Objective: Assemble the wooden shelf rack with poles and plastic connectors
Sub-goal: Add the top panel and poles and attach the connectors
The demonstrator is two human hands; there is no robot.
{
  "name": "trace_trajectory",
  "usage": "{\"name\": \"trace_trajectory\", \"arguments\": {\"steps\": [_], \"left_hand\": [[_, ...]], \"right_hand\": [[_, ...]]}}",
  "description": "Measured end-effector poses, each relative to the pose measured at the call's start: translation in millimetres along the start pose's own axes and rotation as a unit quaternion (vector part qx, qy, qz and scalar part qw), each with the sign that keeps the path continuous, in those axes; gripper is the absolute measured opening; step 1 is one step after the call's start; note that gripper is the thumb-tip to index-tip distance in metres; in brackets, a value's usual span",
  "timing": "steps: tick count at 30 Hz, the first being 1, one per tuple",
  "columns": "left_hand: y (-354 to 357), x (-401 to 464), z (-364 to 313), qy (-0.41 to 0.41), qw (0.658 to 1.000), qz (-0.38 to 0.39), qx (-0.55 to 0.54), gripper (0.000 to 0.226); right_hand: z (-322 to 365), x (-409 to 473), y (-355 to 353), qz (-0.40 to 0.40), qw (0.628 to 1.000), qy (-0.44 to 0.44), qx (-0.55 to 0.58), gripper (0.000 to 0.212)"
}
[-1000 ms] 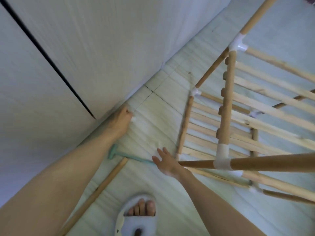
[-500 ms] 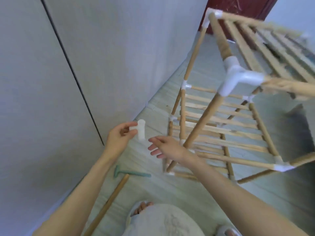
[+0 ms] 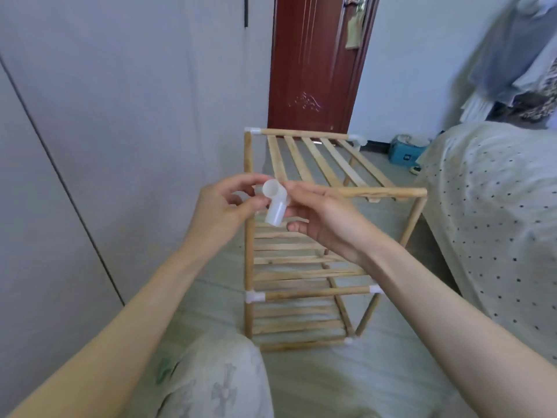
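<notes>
Forearms enter from the lower corners and converge at mid-frame, over a knee in pale patterned fabric (image 3: pixel 211 384). Left hand (image 3: pixel 220 206) and right hand (image 3: pixel 322 218) face each other, thumbs uppermost, and together pinch a translucent white plastic elbow connector (image 3: pixel 275 203) between their fingertips; both sets of fingers are curled narrowly round it. One socket mouth opens up toward the camera, the other barrel slants down. Directly behind and just below the connector stands the pale wooden slatted shelf rack (image 3: pixel 304 276); the bare end of its near top pole (image 3: pixel 382 193) lies to the right of the hands, the likely seat for the fitting. Beyond are a dark red door (image 3: pixel 313 61) and a dotted white bedcover (image 3: pixel 494 212).
</notes>
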State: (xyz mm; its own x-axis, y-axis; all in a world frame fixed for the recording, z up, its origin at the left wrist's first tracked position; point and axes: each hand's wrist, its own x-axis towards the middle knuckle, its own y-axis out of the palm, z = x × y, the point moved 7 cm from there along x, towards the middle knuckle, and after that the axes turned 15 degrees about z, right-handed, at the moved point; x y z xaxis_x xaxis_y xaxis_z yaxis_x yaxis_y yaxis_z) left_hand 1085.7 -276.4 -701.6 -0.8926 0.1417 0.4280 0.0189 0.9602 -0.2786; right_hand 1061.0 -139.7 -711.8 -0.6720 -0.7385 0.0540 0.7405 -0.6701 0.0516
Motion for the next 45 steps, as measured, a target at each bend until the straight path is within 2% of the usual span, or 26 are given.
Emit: {"name": "trace_trajectory", "arguments": {"steps": [6,9,10,12,14,15,16,18,23,28,34,37,40,45], "left_hand": [[88.8,57.9,-38.2,0.074,0.99,0.109,0.045,0.033],[135.6,82.9,-41.2,0.085,0.983,0.151,0.059,0.031],[149.1,91.2,-37.7,0.076,0.982,0.154,0.083,0.033],[168.4,107.3,-24.7,0.036,0.962,0.146,0.228,0.043],[180.9,117.0,-6.6,-0.016,0.903,0.159,0.399,0.047],[184.7,119.4,1.6,-0.033,0.881,0.167,0.44,0.045],[186.8,120.0,6.9,-0.037,0.875,0.166,0.453,0.04],[185.3,118.9,10.9,-0.03,0.889,0.137,0.435,0.034],[166.0,114.2,16.8,-0.02,0.904,0.113,0.413,0.028],[144.5,101.2,21.3,0.001,0.897,0.107,0.429,0.023],[133.2,94.7,22.7,-0.008,0.894,0.124,0.43,0.02],[130.2,93.2,22.8,-0.012,0.894,0.126,0.429,0.02],[129.5,93.2,23.1,-0.01,0.895,0.133,0.425,0.018],[129.7,91.9,20.9,-0.011,0.895,0.136,0.426,0.02]], "right_hand": [[24.2,-68.4,-72.4,-0.064,0.996,-0.065,0.01,0.038],[25.0,-96.0,-108.0,-0.123,0.989,-0.088,0.004,0.034],[24.4,-104.4,-121.5,-0.153,0.983,-0.096,-0.003,0.031],[23.6,-121.9,-151.0,-0.244,0.963,-0.108,-0.037,0.027],[22.6,-140.6,-179.7,-0.343,0.93,-0.099,-0.087,0.027],[21.6,-148.7,-192.5,-0.38,0.913,-0.089,-0.114,0.029],[20.1,-155.0,-203.4,-0.406,0.9,-0.075,-0.139,0.032],[15.1,-163.2,-219.9,-0.431,0.883,-0.046,-0.177,0.04],[3.4,-165.6,-230.6,-0.444,0.875,-0.037,-0.19,0.046],[-3.1,-144.8,-219.0,-0.407,0.891,-0.04,-0.196,0.052],[-11.3,-124.7,-207.0,-0.36,0.923,-0.063,-0.121,0.058],[-9.6,-120.9,-202.4,-0.349,0.924,-0.058,-0.143,0.058],[-4.2,-122.7,-200.6,-0.36,0.905,-0.034,-0.225,0.059],[3.3,-129.0,-194.0,-0.346,0.842,0.003,-0.413,0.049]]}}
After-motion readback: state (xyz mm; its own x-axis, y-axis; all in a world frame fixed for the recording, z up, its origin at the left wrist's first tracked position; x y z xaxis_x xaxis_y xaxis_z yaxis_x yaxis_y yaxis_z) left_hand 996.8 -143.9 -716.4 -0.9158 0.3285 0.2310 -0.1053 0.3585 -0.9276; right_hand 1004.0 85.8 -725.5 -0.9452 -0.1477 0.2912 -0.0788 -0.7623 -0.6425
